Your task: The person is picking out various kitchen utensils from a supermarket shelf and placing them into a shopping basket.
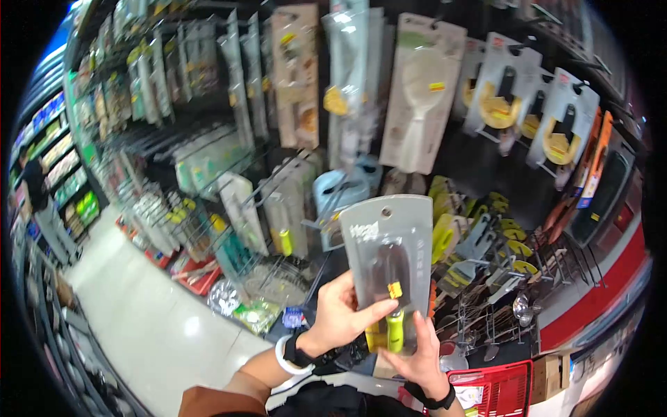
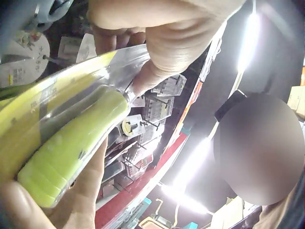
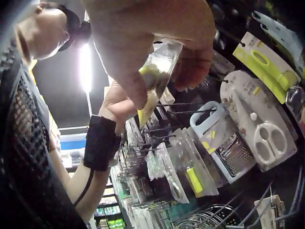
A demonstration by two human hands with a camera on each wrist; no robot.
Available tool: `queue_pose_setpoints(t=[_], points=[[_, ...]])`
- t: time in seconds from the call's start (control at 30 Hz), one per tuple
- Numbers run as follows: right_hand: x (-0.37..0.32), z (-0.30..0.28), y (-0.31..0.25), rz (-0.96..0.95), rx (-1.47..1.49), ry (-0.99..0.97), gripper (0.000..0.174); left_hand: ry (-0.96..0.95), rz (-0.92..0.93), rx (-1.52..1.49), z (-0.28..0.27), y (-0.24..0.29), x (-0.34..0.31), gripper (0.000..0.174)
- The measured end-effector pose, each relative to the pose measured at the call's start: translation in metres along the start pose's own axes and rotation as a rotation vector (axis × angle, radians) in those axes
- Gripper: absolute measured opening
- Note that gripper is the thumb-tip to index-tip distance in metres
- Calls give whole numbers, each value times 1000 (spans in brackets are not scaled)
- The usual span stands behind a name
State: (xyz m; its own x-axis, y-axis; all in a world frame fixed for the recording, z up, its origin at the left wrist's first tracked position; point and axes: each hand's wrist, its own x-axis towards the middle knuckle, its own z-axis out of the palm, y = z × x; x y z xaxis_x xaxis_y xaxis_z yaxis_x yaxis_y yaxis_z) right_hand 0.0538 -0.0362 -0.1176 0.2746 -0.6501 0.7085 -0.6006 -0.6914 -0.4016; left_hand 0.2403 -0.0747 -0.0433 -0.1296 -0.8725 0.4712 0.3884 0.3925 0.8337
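A carded blister pack (image 1: 386,271) holds a kitchen tool with a lime-green handle (image 2: 76,143), upright in front of me in the head view. A small yellow sticker is on its clear front. My left hand (image 1: 340,316) grips the pack's left side, thumb across the front and the other fingers partly hidden behind. At the lower right edge, my right hand (image 1: 420,358) pinches the pack between thumb and fingers. The right wrist view shows the pack edge-on beneath the right hand (image 3: 157,33). What the tool's upper part is, I cannot tell.
Hooks behind the pack carry a packaged white spoon (image 1: 420,76), peelers (image 1: 500,104), scissors (image 3: 262,131) and a blue-handled grater (image 3: 228,148). A red shopping basket (image 1: 490,389) is at lower right. Pale floor (image 1: 139,278) runs along the aisle, where another person (image 1: 45,201) stands at far left.
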Motion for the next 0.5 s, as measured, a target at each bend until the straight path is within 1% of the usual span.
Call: queue_pose_setpoints(t=[0.03,0.07,0.13,0.2,0.23,0.27,0.33,0.37,0.4,0.47,0.5], points=[[4,9,-1,-40,23,73,93,15,0,-19,-4,-3,-3,36],[5,15,-4,-45,-6,81,90,30,0,-39,-10,-7,-8,37],[-2,29,-2,-52,5,48,89,76,-46,-65,-26,-19,-22,36],[-11,43,-1,-18,57,-54,86,86,-17,-78,-44,-29,-34,35],[-14,52,-1,27,89,-112,83,99,-47,-43,-54,-29,-40,33],[-12,57,-6,46,103,-169,81,155,-108,-79,-64,-36,-46,32],[-9,76,-9,66,194,-282,83,261,-140,-80,-86,-50,-58,30],[-8,85,-10,127,245,-364,84,301,-141,-163,-93,-49,-61,30],[-5,93,-13,118,276,-402,85,326,-168,-200,-102,-50,-65,28],[-1,111,-18,120,338,-459,84,377,-195,-60,-123,-55,-69,28],[2,119,-19,120,338,-463,84,380,-195,-62,-130,-54,-70,28]])
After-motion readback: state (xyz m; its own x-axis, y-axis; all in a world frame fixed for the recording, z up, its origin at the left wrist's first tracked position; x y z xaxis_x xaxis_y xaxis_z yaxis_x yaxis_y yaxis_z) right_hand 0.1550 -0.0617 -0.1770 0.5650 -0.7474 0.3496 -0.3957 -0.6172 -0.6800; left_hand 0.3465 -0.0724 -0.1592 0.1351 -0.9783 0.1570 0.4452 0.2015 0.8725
